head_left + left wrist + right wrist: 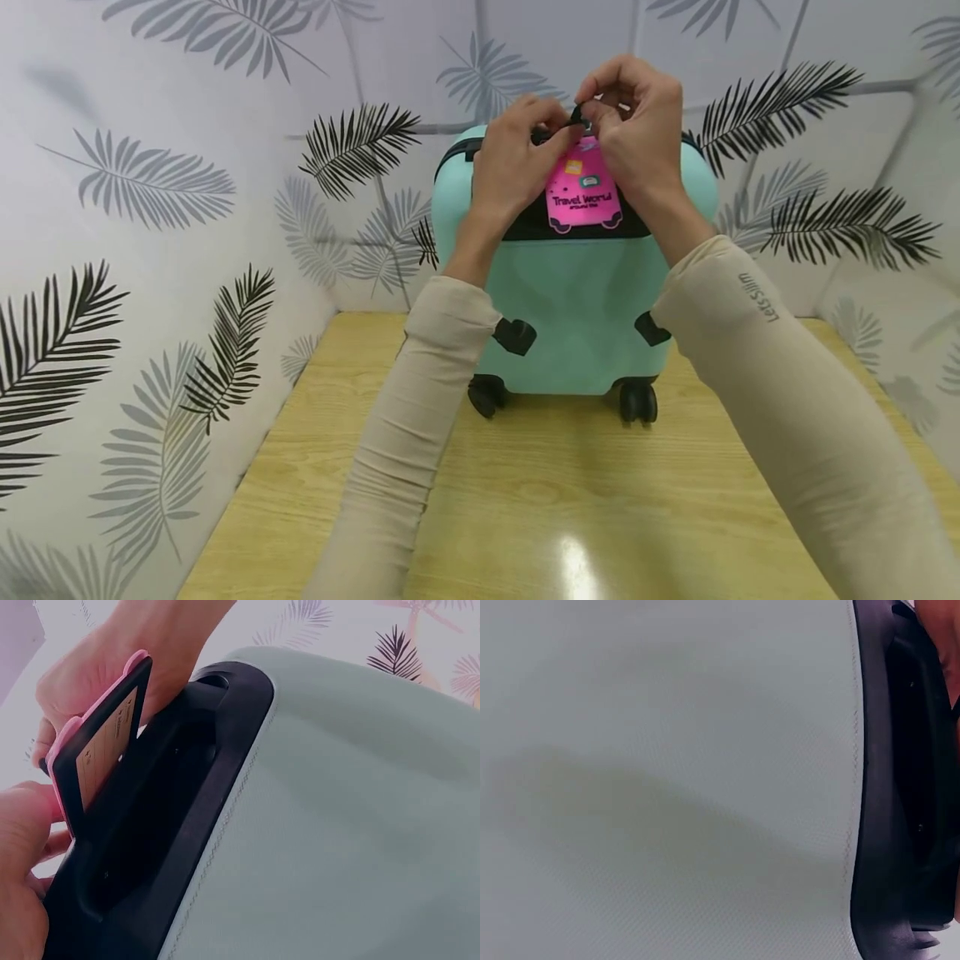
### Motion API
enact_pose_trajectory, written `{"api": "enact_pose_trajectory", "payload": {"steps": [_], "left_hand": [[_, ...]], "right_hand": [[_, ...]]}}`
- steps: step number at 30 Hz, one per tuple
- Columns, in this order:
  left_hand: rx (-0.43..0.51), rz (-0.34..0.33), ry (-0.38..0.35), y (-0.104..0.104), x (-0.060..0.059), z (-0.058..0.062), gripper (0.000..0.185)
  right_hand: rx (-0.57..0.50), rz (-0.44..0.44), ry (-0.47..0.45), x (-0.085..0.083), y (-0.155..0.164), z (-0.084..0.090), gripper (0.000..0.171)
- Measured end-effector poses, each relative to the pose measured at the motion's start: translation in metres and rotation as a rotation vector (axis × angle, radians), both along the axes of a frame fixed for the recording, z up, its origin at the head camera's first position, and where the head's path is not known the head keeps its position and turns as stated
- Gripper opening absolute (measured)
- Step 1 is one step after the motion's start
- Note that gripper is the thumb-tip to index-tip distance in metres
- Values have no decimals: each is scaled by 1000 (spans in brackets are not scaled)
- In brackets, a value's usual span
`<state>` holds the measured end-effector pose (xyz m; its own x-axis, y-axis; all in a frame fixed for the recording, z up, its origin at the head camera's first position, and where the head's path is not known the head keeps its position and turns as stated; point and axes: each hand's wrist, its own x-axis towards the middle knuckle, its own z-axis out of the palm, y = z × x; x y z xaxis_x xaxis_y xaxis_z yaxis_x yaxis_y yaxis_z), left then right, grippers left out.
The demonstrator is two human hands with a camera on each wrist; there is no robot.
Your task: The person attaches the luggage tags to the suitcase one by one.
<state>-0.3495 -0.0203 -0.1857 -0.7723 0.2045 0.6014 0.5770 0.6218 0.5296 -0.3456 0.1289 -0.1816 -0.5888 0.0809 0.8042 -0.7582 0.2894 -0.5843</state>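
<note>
A small mint-green suitcase [573,292] stands upright on its black wheels on a wooden table [525,500]. A pink luggage tag [582,196] reading "Travel World" hangs over the black handle recess [157,825] at the case's top. My left hand [517,162] and right hand [637,137] meet above the tag, and their fingers pinch its black strap [577,117]. In the left wrist view the tag [97,742] shows its card side, with both hands behind it. The right wrist view shows mostly the suitcase shell [667,780] and the recess [907,787].
Walls papered with a leaf pattern [150,183] close in the table on the left, back and right. The suitcase stands near the back wall, with bare tabletop in front of it. Both forearms wear beige sleeves [787,400].
</note>
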Motion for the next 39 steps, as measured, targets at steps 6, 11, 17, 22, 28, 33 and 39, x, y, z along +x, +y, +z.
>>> {"api": "enact_pose_trajectory", "payload": {"steps": [6, 11, 17, 22, 28, 33, 39], "left_hand": [[-7, -17, 2, -1, 0, 5, 19], [-9, -22, 27, -3, -1, 8, 21], [-14, -48, 37, -5, -3, 9, 23], [19, -56, 29, -8, -3, 5, 26], [108, -75, 31, -8, -5, -2, 27], [165, -78, -3, -8, -6, -3, 28], [295, -105, 39, -7, -5, -6, 25]], "right_hand": [[-39, 3, -52, 6, 0, 8, 23], [-25, 5, -105, 10, 1, 15, 16], [-34, 45, -135, 12, 9, 19, 16], [-32, 13, -174, 13, 16, 16, 20], [-34, -55, -235, 16, 27, 10, 20], [-21, -73, -265, 19, 35, 8, 19], [0, -80, -274, 22, 43, 8, 19]]}}
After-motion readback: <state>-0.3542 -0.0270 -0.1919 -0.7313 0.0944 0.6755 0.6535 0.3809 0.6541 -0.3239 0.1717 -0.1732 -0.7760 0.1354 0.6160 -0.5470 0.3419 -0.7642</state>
